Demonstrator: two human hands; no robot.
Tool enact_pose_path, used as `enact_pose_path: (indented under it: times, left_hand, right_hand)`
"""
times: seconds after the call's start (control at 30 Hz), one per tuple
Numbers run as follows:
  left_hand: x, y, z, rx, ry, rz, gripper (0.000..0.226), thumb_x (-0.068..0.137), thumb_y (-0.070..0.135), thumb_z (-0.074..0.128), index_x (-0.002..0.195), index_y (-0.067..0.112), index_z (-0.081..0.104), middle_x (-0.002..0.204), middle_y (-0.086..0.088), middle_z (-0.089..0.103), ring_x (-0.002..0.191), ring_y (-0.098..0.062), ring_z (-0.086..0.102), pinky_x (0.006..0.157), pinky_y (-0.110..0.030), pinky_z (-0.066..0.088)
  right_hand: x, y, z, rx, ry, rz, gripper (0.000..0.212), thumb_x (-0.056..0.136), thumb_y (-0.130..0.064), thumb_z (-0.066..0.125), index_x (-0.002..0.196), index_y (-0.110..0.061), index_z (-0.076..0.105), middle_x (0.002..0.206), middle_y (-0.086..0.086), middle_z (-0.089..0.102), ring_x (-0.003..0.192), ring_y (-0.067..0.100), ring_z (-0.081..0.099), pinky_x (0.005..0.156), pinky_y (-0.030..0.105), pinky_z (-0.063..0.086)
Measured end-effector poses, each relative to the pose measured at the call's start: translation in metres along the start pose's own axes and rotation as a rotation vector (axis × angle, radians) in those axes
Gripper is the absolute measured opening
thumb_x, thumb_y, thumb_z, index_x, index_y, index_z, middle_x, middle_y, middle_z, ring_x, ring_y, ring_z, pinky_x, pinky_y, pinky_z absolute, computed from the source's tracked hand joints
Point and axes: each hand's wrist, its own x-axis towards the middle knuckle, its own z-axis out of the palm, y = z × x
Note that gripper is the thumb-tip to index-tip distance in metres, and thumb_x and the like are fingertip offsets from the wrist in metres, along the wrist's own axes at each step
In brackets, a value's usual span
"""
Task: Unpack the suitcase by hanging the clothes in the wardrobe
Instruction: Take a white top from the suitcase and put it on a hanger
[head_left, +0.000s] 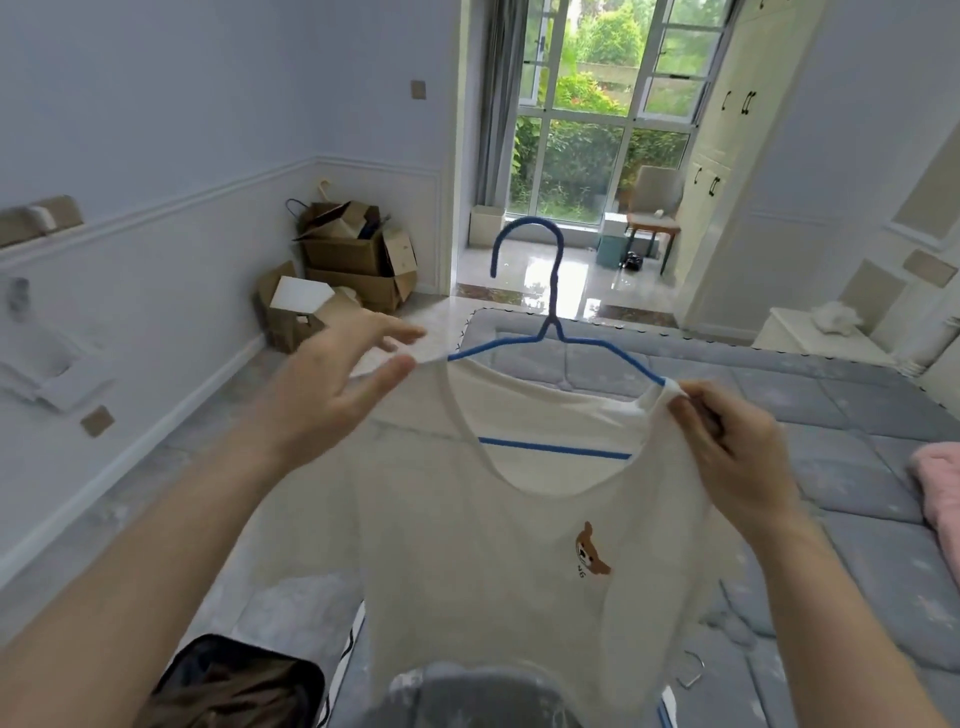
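A white T-shirt (498, 561) with a small bear print hangs on a blue wire hanger (550, 317), held up in front of me over the bed. My right hand (727, 457) pinches the shirt's right shoulder where it covers the hanger's end. My left hand (337, 384) has its fingers spread, with thumb and fingertips touching the shirt's left shoulder. The open suitcase (228, 680) shows at the bottom left, with dark clothes inside. White wardrobe doors (727, 130) stand at the far right.
A grey quilted bed (831, 441) fills the right and bottom. A pink cloth (940, 483) lies at its right edge. Cardboard boxes (353, 260) are stacked against the left wall. A chair (654, 208) stands by the glass door.
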Motion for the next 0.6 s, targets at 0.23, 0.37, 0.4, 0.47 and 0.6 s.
enact_pose_path:
  times: [0.23,0.37,0.4,0.47,0.6]
  left_hand:
    - [0.005,0.049,0.049,0.176,-0.02,0.06,0.024,0.095,0.051,0.034,0.086,0.032,0.045,0.062,0.007,0.048,0.056,-0.01,0.046,0.052,-0.041,0.044]
    - [0.009,0.063,0.056,0.285,0.09,-0.002,0.028,0.096,0.05,0.036,0.089,0.027,0.051,0.057,0.008,0.046,0.053,-0.013,0.045,0.051,-0.039,0.045]
    - [0.009,0.068,0.056,0.302,0.105,-0.01,0.028,0.097,0.049,0.038,0.089,0.025,0.052,0.057,0.009,0.045,0.052,-0.01,0.045,0.05,-0.036,0.043]
    - [0.008,0.079,0.057,0.327,0.121,-0.029,0.026,0.098,0.044,0.042,0.088,0.023,0.054,0.057,0.008,0.046,0.053,-0.007,0.047,0.051,-0.034,0.04]
    - [-0.003,0.095,0.051,0.366,0.131,-0.091,0.025,0.096,0.046,0.038,0.086,0.027,0.051,0.058,0.003,0.049,0.054,-0.012,0.05,0.053,-0.036,0.04]
  right_hand:
    - [0.0,0.003,0.0,0.025,-0.091,-0.093,0.034,0.096,-0.044,0.044,0.104,-0.022,0.068,0.09,-0.01,0.065,0.078,0.014,0.058,0.07,0.04,0.048]
    - [-0.022,0.023,-0.007,0.167,0.107,0.056,0.034,0.095,-0.035,0.06,0.127,-0.025,0.057,0.117,-0.01,0.06,0.111,0.011,0.055,0.097,0.038,0.043]
    - [-0.033,0.024,-0.006,0.212,0.206,0.122,0.034,0.092,-0.034,0.065,0.124,-0.024,0.057,0.117,-0.009,0.058,0.112,0.01,0.054,0.096,0.037,0.043]
    - [-0.055,0.029,-0.002,0.269,0.289,0.211,0.035,0.084,-0.033,0.075,0.111,-0.021,0.057,0.109,-0.006,0.058,0.104,0.013,0.055,0.089,0.036,0.046]
    - [-0.076,0.05,0.023,0.216,0.138,0.296,0.046,0.069,-0.035,0.086,0.102,-0.022,0.056,0.101,-0.006,0.057,0.094,0.014,0.056,0.082,0.036,0.049]
